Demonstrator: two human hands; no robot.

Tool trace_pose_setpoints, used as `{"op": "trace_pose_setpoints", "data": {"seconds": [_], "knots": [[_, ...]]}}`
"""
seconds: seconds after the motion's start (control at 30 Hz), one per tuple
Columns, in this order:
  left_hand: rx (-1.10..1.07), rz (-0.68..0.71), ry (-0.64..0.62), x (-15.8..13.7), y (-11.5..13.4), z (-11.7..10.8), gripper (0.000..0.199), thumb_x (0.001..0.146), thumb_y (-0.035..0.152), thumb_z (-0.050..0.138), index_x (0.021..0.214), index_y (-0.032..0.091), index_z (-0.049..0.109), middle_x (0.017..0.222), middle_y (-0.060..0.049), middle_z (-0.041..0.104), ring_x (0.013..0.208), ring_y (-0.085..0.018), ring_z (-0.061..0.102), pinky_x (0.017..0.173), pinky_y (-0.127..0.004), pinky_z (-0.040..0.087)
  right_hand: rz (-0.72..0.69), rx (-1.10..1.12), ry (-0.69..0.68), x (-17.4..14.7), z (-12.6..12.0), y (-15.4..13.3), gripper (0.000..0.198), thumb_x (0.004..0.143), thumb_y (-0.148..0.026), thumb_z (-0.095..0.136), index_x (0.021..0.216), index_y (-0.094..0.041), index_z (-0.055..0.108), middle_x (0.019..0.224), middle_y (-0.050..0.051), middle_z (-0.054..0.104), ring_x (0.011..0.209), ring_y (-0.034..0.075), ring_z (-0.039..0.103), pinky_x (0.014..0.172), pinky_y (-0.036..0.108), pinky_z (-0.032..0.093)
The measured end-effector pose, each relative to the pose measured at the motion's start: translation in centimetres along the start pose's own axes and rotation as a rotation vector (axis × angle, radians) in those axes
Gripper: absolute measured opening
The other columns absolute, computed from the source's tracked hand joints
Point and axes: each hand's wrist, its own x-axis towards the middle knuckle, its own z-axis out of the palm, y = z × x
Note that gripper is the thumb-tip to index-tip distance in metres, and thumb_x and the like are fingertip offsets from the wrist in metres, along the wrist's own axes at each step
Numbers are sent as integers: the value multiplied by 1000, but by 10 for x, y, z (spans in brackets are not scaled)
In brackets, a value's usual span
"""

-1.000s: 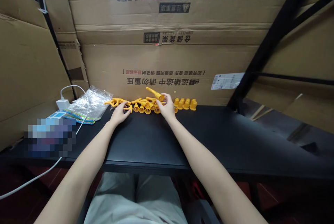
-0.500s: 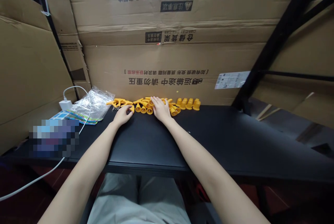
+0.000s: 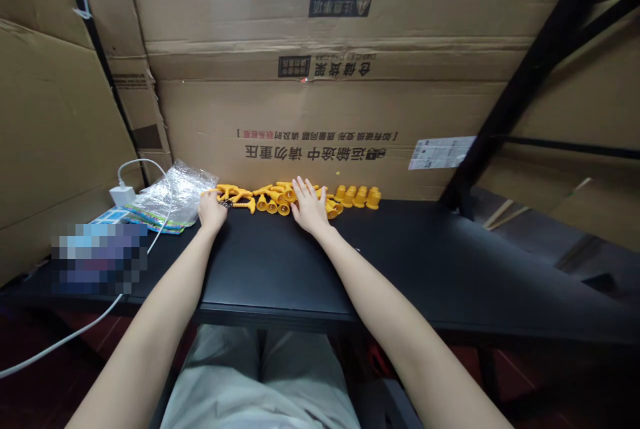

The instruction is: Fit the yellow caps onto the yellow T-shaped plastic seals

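At the left end of a row of yellow plastic parts, my left hand (image 3: 213,213) is closed, its fingers curled in beside a yellow branched piece (image 3: 235,192). Whatever those fingers hold, if anything, is hidden. Small dark metal bits (image 3: 226,203) lie right by it. My right hand (image 3: 309,209) lies with fingers stretched and spread over the middle of the row, touching the pieces there and covering some. Yellow cone-shaped cups (image 3: 271,206) rest on their sides, openings toward me, between my hands. Right of my right hand, several yellow cups (image 3: 359,197) stand upright side by side.
A cardboard sheet (image 3: 310,106) rises behind the black table (image 3: 400,269). On the left are a clear plastic bag (image 3: 177,192), a white charger (image 3: 122,196) with its cable, and a blurred-out item (image 3: 100,259). A black metal post (image 3: 515,96) slants at the right.
My left hand has moved left, away from the yellow piece it was touching, to the row's left end. My right hand stays over the middle, its fingers more spread.
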Motion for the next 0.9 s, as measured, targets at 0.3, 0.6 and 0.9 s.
{"op": "trace_pose_setpoints", "data": {"seconds": [0.3,0.6,0.9], "knots": [[85,-62,-199,3,-19,10,51,66,5,58,112,25,65,142,-13,45,135,-36,37,108,-59,29,-40,42,-9,-2,-3,0,60,85,-18,43,145,-19,37,152,12,33,140,30,29,111,64,15],[150,-31,-214,1,-18,13,22,73,14,52,90,23,64,121,-13,57,120,-35,48,103,-60,31,-50,93,-54,-2,-2,1,58,84,-18,44,142,-18,41,152,12,33,140,29,29,111,63,15],[204,52,-298,-6,-6,11,29,82,25,49,108,25,62,142,-12,45,130,-35,39,106,-64,24,-48,102,-85,-3,-2,0,56,85,-18,45,141,-18,43,152,12,33,140,28,30,113,61,15]]}}
